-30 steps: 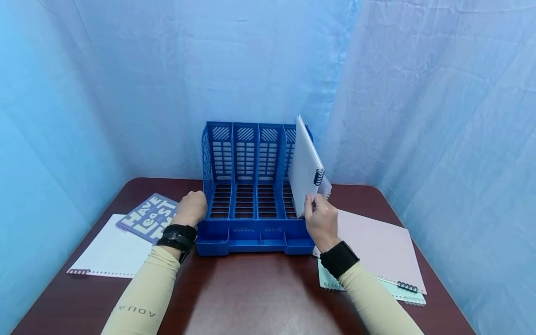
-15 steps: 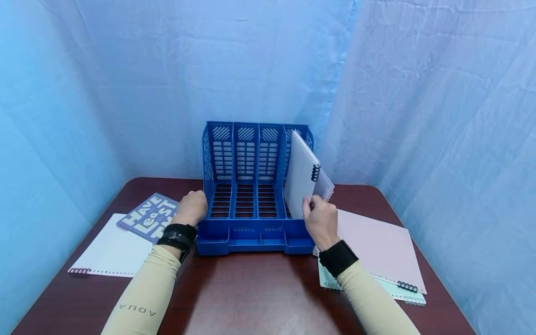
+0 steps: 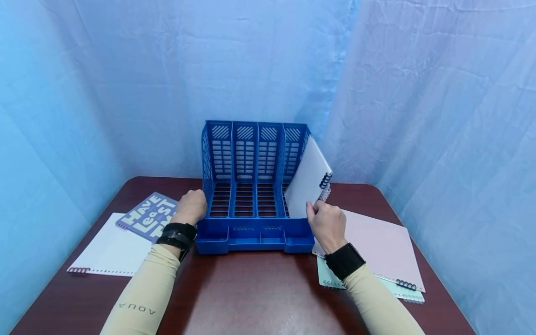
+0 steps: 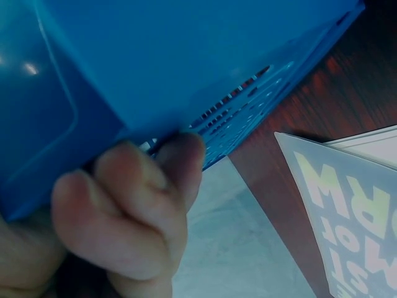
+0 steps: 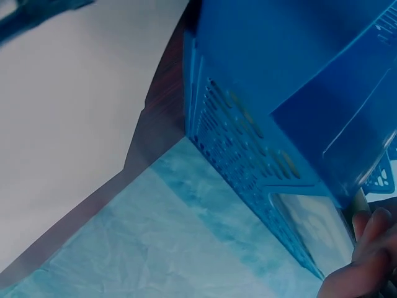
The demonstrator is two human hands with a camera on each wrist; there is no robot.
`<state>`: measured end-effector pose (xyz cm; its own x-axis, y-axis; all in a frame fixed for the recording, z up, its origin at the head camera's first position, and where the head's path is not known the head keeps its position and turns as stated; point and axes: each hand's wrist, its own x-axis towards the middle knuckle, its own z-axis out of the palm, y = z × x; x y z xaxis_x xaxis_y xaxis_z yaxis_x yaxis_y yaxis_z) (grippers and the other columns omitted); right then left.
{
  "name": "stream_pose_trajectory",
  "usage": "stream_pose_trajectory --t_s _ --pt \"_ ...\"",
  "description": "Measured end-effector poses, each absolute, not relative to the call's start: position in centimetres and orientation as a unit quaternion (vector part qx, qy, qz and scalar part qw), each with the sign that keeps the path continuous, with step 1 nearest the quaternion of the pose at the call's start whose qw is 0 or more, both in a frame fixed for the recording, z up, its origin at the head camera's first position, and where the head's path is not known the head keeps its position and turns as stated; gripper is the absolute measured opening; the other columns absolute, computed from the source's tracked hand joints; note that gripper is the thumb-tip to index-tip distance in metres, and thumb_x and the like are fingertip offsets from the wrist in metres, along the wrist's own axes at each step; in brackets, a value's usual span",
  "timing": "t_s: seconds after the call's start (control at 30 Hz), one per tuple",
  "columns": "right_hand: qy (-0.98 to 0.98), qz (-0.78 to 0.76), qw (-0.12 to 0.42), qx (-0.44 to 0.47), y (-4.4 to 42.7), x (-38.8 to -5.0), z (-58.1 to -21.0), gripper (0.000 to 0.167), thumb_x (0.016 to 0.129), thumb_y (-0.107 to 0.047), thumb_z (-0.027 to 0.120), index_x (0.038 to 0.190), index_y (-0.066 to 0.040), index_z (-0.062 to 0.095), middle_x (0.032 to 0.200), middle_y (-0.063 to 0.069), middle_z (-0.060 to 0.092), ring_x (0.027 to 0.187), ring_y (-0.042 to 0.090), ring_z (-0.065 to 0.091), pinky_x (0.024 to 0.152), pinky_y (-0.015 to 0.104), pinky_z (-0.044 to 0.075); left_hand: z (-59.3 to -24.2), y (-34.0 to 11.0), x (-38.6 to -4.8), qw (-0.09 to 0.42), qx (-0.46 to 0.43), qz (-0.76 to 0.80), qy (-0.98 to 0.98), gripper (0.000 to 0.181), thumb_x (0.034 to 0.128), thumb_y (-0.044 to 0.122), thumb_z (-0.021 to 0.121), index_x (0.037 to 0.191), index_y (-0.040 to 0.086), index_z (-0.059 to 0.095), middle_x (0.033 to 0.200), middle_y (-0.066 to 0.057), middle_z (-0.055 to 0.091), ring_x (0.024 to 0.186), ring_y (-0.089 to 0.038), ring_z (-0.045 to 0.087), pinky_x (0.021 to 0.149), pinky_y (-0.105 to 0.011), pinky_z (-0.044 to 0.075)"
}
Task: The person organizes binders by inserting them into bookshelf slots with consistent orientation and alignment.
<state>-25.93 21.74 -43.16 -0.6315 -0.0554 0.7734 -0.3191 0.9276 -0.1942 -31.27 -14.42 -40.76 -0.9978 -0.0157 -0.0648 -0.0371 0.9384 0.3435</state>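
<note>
One white notebook (image 3: 307,181) stands on edge in the rightmost compartment of the blue rack (image 3: 255,223), right of centre in the frame, tilted toward the right-hand wall. Its black coil (image 3: 325,180) faces outward, which probably keeps the wire from snagging on the lattice behind. A paler coil (image 3: 325,191) shows just below (whether it belongs to another notebook, I cannot tell).

The grip of the right hand (image 3: 328,225) is narrow: thumb and fingers seem to pinch the notebook low on its near edge, a hold that would let the lean be controlled. The left hand (image 3: 190,208) has its fingers curled onto the rack's front left corner, likely as a brace, since moulded plastic this thin looks light.

The rack itself is glossy, with slotted floors, diagonal and rectangular cut-outs at the back, and shallow trays along the front. At the frame's lower left, a purple-blue notebook (image 3: 150,216) with chunky pale lettering overlaps a white spiral pad (image 3: 113,251); at lower right, a smooth pink notebook (image 3: 385,242) covers most of a mint one (image 3: 328,271). All rest on a polished red-brown surface (image 3: 259,288), backed by creased, pale-blue cloth (image 3: 259,60).
</note>
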Motion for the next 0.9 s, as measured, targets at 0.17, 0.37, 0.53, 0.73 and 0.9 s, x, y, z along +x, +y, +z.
stream_pose_trajectory --t_s 0.17,0.37,0.53,0.73,0.9 --pt "-0.894 0.154 0.409 0.104 22.0 -26.0 -43.2 0.051 0.093 -0.016 0.075 0.051 -0.016 0.046 0.046 -0.006 0.034 0.037 0.013 0.038 0.038 0.028 0.026 -40.8 -14.5 -31.2 0.031 -0.013 0.175 0.984 0.027 0.1057 0.003 0.044 0.096 -0.004 0.067 0.081 -0.017 0.066 0.069 -0.025 0.064 0.058 -0.038 0.049" --pt "-0.894 0.15 0.408 0.11 22.2 -26.0 -43.4 0.049 0.094 -0.017 0.074 0.053 -0.016 0.047 0.045 -0.005 0.035 0.038 0.012 0.036 0.038 0.028 0.026 -40.8 -14.5 -31.1 0.029 -0.018 0.176 0.984 0.027 0.106 0.004 0.044 0.097 -0.004 0.068 0.084 -0.017 0.067 0.069 -0.026 0.065 0.057 -0.037 0.049" --pt "-0.9 0.15 0.395 0.109 22.4 -25.8 -43.3 0.045 0.095 -0.019 0.074 0.055 -0.014 0.053 0.047 -0.003 0.04 0.039 0.013 0.04 0.038 0.029 0.029 -40.7 -14.4 -31.2 0.032 -0.019 0.177 0.984 0.028 0.1069 0.005 0.043 0.102 -0.005 0.068 0.09 -0.02 0.069 0.072 -0.026 0.066 0.058 -0.038 0.051" --pt "-0.895 0.152 0.401 0.122 22.9 -25.4 -43.3 0.041 0.095 -0.024 0.074 0.058 -0.012 0.06 0.048 -0.002 0.048 0.041 0.015 0.044 0.039 0.029 0.031 -41.0 -14.5 -31.3 0.027 -0.011 0.176 0.984 0.028 0.107 0.006 0.042 0.1 -0.005 0.068 0.086 -0.018 0.067 0.07 -0.026 0.065 0.057 -0.038 0.049" --pt "-0.889 0.148 0.41 0.14 23.5 -24.9 -42.9 0.043 0.095 -0.024 0.074 0.057 -0.013 0.056 0.047 -0.004 0.041 0.04 0.011 0.036 0.039 0.028 0.024 -40.9 -14.5 -31.4 0.022 -0.01 0.179 0.984 0.028 0.1064 0.006 0.043 0.098 -0.004 0.068 0.085 -0.018 0.066 0.071 -0.026 0.064 0.058 -0.039 0.049"
